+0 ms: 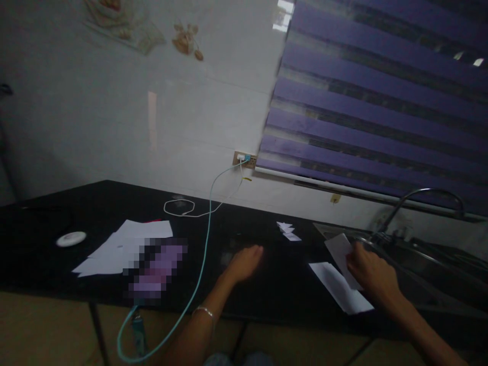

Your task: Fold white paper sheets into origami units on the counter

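My right hand (371, 272) is closed on the edge of a white sheet of paper (339, 254), which it holds tilted over the right part of the counter. Just below it lies a white paper stack (339, 290), partly overlapped by the held sheet. My left hand (246, 263) is over the middle of the black counter, its fingers curled together and nothing visible in them. Beyond, between the two hands, sit several small folded paper pieces (288, 231). Dim light and blur hide the finer finger detail.
More white sheets (118, 249) lie at left, beside a blurred-out purple object (158, 272) and a round white disc (71, 239). A pale blue cable (208, 239) runs from the wall socket (244, 159) over the counter's front edge. Right are a sink (430, 264) and curved faucet (400, 203).
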A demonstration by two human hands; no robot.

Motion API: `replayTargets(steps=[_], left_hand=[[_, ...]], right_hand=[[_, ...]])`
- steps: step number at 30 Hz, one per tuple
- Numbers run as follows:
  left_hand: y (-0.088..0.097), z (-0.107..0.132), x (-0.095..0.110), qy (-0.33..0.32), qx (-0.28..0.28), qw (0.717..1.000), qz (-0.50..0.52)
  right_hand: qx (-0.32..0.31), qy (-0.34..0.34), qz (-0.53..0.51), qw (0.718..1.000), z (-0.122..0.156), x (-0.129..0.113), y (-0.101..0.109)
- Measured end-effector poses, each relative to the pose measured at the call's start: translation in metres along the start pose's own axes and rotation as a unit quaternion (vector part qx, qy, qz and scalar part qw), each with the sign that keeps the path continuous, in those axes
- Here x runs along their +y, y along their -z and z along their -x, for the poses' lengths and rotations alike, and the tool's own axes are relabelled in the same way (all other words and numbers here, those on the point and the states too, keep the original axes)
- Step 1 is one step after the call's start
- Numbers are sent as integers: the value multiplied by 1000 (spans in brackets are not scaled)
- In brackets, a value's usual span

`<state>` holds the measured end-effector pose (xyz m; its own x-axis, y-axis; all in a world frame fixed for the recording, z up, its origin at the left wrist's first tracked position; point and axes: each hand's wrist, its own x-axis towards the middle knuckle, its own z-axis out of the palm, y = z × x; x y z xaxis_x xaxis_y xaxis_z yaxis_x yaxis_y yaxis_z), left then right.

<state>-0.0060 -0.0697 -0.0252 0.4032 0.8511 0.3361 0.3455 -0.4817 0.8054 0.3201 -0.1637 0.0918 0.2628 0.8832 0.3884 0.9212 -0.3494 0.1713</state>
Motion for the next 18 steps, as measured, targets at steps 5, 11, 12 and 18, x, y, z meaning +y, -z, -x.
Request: replayTargets(steps=[5,11,12,18], left_hand=[[-1,-3,-4,36,18,994,106],[0,-24,-19,177,41,929,322],[2,-26,-20,196,71,917,339],[14,-15,-8,118,32,903,412]], right_hand=[[205,-15,-153,967,0,-34,33],[96,81,-642,756,0,-137,4],[50,95,-676,729,-1,-156,-9],[-111,9,-778,618,0,-221,-81]])
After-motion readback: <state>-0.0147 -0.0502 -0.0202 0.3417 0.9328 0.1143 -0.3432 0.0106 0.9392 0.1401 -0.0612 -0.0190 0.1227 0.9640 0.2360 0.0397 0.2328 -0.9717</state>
